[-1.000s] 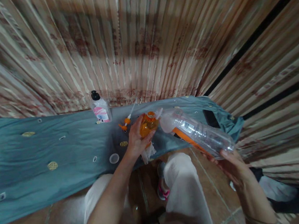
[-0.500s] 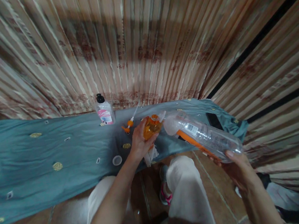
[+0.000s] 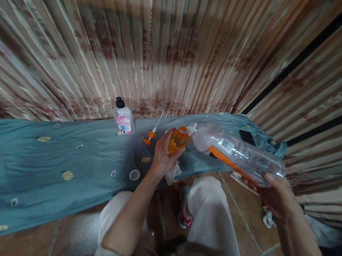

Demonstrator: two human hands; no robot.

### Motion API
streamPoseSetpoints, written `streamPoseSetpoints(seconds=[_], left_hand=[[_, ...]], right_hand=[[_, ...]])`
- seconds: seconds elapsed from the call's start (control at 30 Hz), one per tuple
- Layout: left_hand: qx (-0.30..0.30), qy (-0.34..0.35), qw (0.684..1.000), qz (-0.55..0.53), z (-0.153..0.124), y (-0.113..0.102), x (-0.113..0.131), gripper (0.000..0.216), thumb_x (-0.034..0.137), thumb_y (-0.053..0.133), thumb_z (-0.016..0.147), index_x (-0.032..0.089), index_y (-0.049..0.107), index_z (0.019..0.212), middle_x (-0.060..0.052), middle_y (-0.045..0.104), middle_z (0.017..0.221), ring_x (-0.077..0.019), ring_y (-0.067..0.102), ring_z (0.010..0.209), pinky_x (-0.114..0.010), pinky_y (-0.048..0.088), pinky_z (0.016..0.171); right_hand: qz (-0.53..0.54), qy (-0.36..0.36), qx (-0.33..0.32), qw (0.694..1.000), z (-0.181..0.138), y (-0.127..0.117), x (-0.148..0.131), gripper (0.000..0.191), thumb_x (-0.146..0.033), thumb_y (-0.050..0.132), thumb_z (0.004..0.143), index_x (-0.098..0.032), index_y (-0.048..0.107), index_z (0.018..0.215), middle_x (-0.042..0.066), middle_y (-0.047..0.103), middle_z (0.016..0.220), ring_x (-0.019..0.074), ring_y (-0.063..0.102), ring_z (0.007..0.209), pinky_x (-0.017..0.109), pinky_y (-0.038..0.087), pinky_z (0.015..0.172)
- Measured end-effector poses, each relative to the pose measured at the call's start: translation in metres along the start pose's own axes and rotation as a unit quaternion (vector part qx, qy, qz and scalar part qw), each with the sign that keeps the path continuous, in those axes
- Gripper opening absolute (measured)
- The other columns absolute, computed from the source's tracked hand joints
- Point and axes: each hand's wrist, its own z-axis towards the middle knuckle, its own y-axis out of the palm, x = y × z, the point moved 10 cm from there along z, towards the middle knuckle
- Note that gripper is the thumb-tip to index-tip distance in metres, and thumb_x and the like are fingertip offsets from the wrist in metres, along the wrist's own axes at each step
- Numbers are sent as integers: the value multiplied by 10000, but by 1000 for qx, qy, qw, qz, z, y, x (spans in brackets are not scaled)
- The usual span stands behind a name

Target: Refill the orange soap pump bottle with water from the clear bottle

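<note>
My left hand (image 3: 162, 156) grips the orange bottle (image 3: 178, 140) upright above the teal cloth (image 3: 55, 175); my right hand (image 3: 273, 198) clasps the base of the clear bottle (image 3: 239, 155), tilted with its neck at the orange bottle's mouth. A pump (image 3: 149, 135), cap (image 3: 134, 175) and white bottle (image 3: 123, 118) lie on the cloth nearby
</note>
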Motion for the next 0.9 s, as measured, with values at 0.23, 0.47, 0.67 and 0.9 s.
streamPoseSetpoints(seconds=[0.23, 0.47, 0.67, 0.9], left_hand=[[-4, -13, 1000, 1, 0, 2, 0, 711, 527, 738, 855, 218, 514, 1455, -168, 648, 1419, -313, 650, 1285, -489, 509, 1108], [-17, -23, 999, 16, 2, 3, 4, 681, 487, 730, 860, 211, 526, 1449, -156, 646, 1426, -321, 672, 1238, -481, 524, 1078], [-36, -30, 998, 31, 3, 7, 9, 662, 434, 731, 870, 235, 513, 1463, -126, 636, 1447, -307, 644, 1282, -467, 492, 1112], [-32, -24, 999, 17, 2, 7, 9, 674, 471, 727, 874, 229, 509, 1464, -146, 629, 1449, -314, 621, 1321, -468, 484, 1119]], right_hand=[[-12, 6, -18, 1000, 6, -9, 2, 649, -447, 877, 635, -265, 662, 1220, 47, 758, 873, 245, 709, 658, 309, 516, 455], [-14, 14, -23, 1000, 8, -11, 1, 610, -438, 882, 617, -284, 679, 1171, 20, 751, 841, 225, 675, 594, 328, 529, 460], [-23, -8, -40, 999, 5, -5, -10, 468, -443, 854, 672, -293, 711, 1091, 28, 744, 813, 224, 659, 615, 319, 506, 462], [-36, -17, -36, 999, 4, -3, -14, 502, -460, 845, 665, -251, 705, 1099, 35, 723, 773, 215, 651, 590, 306, 494, 450]])
